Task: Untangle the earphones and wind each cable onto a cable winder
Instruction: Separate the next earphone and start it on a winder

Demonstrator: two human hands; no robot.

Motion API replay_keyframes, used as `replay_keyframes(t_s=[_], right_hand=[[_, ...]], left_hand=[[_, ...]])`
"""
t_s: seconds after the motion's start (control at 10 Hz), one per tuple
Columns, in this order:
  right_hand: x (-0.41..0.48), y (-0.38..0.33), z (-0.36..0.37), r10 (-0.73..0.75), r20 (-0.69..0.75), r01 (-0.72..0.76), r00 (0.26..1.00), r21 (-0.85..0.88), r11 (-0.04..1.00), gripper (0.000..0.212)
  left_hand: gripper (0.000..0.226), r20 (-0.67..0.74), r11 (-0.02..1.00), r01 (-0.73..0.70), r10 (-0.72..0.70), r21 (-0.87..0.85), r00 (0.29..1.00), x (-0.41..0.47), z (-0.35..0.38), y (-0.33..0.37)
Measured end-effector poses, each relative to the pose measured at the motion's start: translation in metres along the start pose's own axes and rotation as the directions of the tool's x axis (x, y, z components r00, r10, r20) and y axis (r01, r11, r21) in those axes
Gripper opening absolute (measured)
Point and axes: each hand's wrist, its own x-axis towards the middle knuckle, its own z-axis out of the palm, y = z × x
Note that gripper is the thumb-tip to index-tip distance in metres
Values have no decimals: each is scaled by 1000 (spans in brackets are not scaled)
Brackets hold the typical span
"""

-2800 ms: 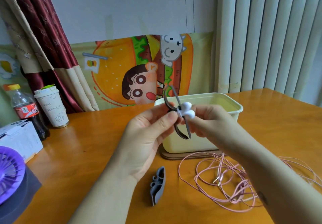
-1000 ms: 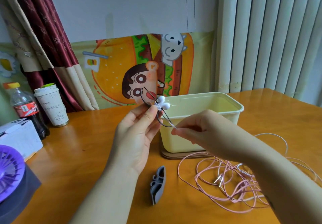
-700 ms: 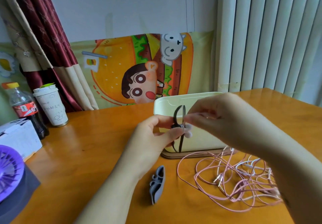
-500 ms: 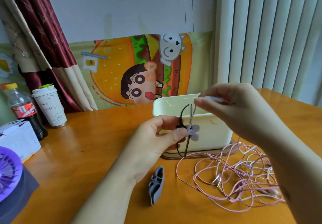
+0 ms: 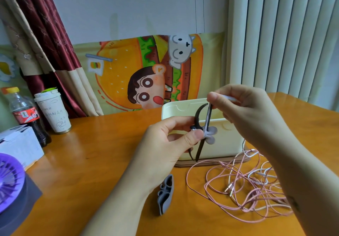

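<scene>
orange table point(image 5: 95, 162), pink and white cables point(image 5: 238, 204) lower right, cream box point(image 5: 229, 144) centre, grey winder point(image 5: 166, 194) bottom centre, black winder point(image 5: 198, 113) with grey flower point(image 5: 211, 135), maroon-and-tan curtain point(image 5: 45, 34) upper left, purple fan point(image 5: 9, 180) lower left, burger-cartoon cloth point(image 5: 128, 67)

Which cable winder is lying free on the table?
The grey cable winder, lying untouched on the table beside the pink cable tangle. The dark cable winder is pinched in the left hand.

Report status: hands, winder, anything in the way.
Left hand pinches dark winder. Right hand pinches white cable at winder top. Pink tangle loose on table; nothing blocking.
</scene>
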Motion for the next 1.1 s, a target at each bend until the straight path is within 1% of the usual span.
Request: replay_keyframes(t_s=[0.1,0.2,0.3,0.4,0.5,0.6,0.7,0.8,0.9,1.0,1.1], right_hand=[[1,2,1,21,22,-21,1000,40,999,25],[1,5,4,75,81,-90,994,205,975,33],[1,13,8,138,254,-227,957,363,904,41],[0,18,16,163,334,-272,928,313,910,15],[-5,16,23,133,376,-259,917,310,915,36],[-8,14,28,152,321,-226,935,210,951,54],[-9,9,29,146,378,-201,914,110,973,58],[-12,1,26,165,478,-223,863,68,972,48],[-13,-3,22,171,547,-209,820,7,978,32],[-13,-8,20,174,552,-162,816,-70,984,28],[-12,-13,18,167,527,-109,833,-138,984,25]], left_hand=[[38,15,1000,11,-11,-25,1000,0,-1,-1],[34,86,994,46,-37,-104,996,2,-3,-3],[34,152,988,37,-13,-152,988,5,-7,-4],[27,179,972,25,17,-232,984,6,-9,-2],[36,144,952,30,15,-303,989,9,-11,-6],[40,68,922,48,-23,-384,997,13,-15,-15],[36,8,907,55,-57,-418,998,17,-20,-24],[37,-58,881,67,-107,-468,993,20,-24,-29],[38,-126,854,67,-153,-517,980,26,-29,-41],[36,-169,865,46,-149,-499,974,26,-32,-44],[34,-189,880,34,-139,-474,972,24,-31,-43]])
